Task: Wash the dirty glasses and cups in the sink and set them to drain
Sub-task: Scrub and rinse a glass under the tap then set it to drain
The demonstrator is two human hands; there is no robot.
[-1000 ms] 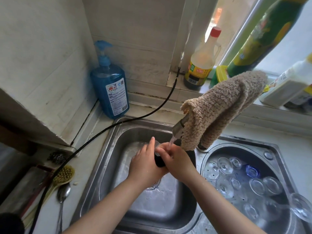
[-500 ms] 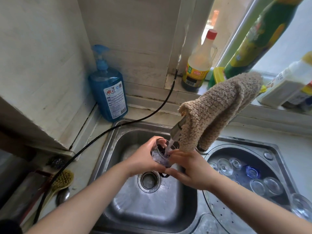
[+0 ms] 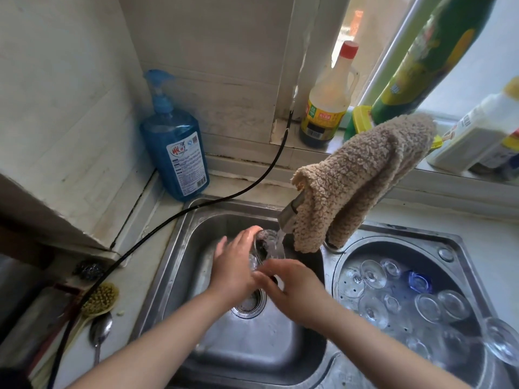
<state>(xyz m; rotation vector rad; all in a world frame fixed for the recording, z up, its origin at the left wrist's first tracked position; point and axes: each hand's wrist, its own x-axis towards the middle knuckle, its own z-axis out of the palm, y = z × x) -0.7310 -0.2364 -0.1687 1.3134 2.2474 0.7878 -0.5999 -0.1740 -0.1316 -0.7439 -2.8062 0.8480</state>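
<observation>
Glass is turning under the tap [image 3: 286, 217] right now: a clear tumbler [image 3: 265, 247] is being held over the left basin [image 3: 179, 248], its mouth tilted up toward the thin stream of water running onto its rim. A second ago both hands were wrapping it low and rubbing; half a second ago they were cupping it upright under the spout. Now the left hand [image 3: 234, 269] is lying along its far side with fingers nearly straight, pressing rather than gripping, while the right hand [image 3: 292, 284] is curling round the base from below and carrying the weight. That shift suggests the scrubbing is giving way to rinsing, so this piece is probably close to done. Washed glasses [image 3: 393, 293] are already lying in the round draining basin [image 3: 460, 265] to the right, which is likely where this one is heading. A brown cloth [image 3: 359, 178] is hanging over the tap, and a blue soap bottle [image 3: 175, 147] is standing on the bench behind the sink.
</observation>
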